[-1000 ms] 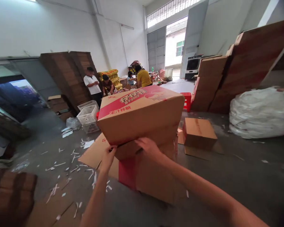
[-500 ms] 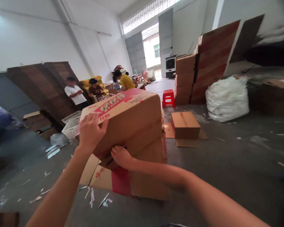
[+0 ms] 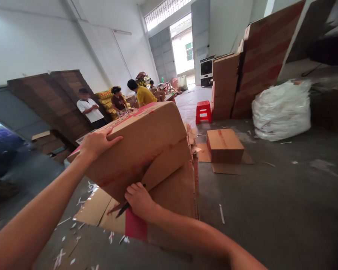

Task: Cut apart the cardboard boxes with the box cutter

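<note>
A large brown carton (image 3: 146,150) with red print on its top sits tilted on another brown carton (image 3: 171,191). My left hand (image 3: 97,142) lies over its upper left edge, thumb stretched along the near side, fingers flat on top and partly hidden. At the carton's lower edge, my right hand (image 3: 138,197) is closed around a thin black pointed tool (image 3: 122,210), perhaps a knife or pen; its kind does not show. The tool slants down to the left, beside a loose flap. The right fingertips are also against the carton's lower edge.
Flattened cardboard (image 3: 101,210) and paper scraps lie on the floor below. To the right are a smaller carton (image 3: 225,144), a red stool (image 3: 203,111), a white plastic bundle (image 3: 281,110) and stacked cartons (image 3: 259,67). Several people work at the back left.
The carton has tipped further, and a gap has opened along its near side. My left hand has slid left along the edge. My right hand is slightly lower, with more of the black tool showing.
</note>
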### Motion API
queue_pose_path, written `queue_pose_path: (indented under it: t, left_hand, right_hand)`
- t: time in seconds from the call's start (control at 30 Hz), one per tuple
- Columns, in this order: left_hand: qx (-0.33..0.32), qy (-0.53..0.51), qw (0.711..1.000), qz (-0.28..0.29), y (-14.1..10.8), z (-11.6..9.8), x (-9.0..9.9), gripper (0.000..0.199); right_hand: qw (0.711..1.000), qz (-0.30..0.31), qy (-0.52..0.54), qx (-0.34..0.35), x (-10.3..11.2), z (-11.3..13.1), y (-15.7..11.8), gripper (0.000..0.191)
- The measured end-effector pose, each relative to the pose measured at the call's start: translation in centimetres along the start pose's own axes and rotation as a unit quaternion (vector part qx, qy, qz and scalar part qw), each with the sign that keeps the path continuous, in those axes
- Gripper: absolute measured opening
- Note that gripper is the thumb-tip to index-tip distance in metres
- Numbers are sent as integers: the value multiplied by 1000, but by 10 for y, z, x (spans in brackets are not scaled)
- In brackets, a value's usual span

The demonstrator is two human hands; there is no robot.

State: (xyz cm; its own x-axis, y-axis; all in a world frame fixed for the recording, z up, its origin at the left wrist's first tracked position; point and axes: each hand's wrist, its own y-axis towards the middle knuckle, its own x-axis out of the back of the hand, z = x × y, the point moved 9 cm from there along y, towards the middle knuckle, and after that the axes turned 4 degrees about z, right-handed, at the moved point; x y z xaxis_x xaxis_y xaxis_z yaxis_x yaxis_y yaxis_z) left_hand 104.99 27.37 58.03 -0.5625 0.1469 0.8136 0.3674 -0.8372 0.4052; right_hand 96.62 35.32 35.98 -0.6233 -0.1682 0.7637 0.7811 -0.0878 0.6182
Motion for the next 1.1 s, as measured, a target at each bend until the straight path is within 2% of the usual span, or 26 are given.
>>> queue_pose_path:
  t: [0.1, 0.17, 0.23, 0.3, 0.37, 0.43, 0.5, 0.53, 0.6, 0.67, 0.73, 0.8, 0.83, 0.9, 0.97, 1.1]
  left_hand:
    - [-16, 11, 1000, 18, 18, -6, -1, 93]
    - [-23, 14, 999, 21, 26, -8, 4, 100]
    - [-15, 5, 1000, 25, 30, -6, 11, 101]
    - [-2, -3, 999, 39, 29, -4, 16, 98]
    - [7, -5, 999, 47, 22, -6, 21, 93]
    - [-1, -3, 999, 36, 10, -17, 26, 89]
    - [-11, -5, 1000, 13, -4, -30, 31, 88]
    - [-13, -6, 1000, 4, -12, -36, 33, 88]
    - [-5, -5, 1000, -6, -25, -43, 36, 89]
    - [-4, -4, 1000, -11, -35, -47, 40, 89]
    - [-3, -4, 1000, -7, -40, -45, 44, 90]
    - [-7, -14, 1000, -2, -41, -37, 47, 91]
    - [-8, -20, 1000, 0, -40, -31, 48, 91]
    - [-2, -36, 999, 3, -37, -16, 48, 91]
    - [8, -54, 998, 13, -35, -2, 46, 91]
    - [18, -77, 997, 27, -41, 6, 39, 91]
  right_hand:
    - [999, -19, 31, -25, 11, -12, -30, 13]
    - [998, -25, 39, -39, 8, -18, -53, 10]
    - [998, -19, 39, -42, -5, -15, -79, 9]
    - [999, -1, 30, -45, -23, -7, -108, 14]
    - [998, 18, 16, -56, -30, -1, -130, 14]
    - [998, 40, 24, -30, -16, 5, -136, 17]
    - [998, 47, 45, 25, 21, 2, -126, 28]
    - [997, 38, 48, 40, 45, -8, -116, 33]
    - [1000, 9, 11, 20, 90, -45, -93, 42]
    - [998, 13, -61, -15, 114, -88, -75, 42]
    - [991, 49, -124, -25, 112, -117, -69, 34]
    - [985, 68, -156, -29, 98, -125, -77, 25]
    - [985, 59, -160, -39, 91, -124, -86, 23]
    - [987, 1, -143, -75, 85, -117, -111, 25]
    - [984, -68, -120, -110, 89, -107, -137, 26]
    - [978, -117, -125, -123, 115, -88, -160, 21]
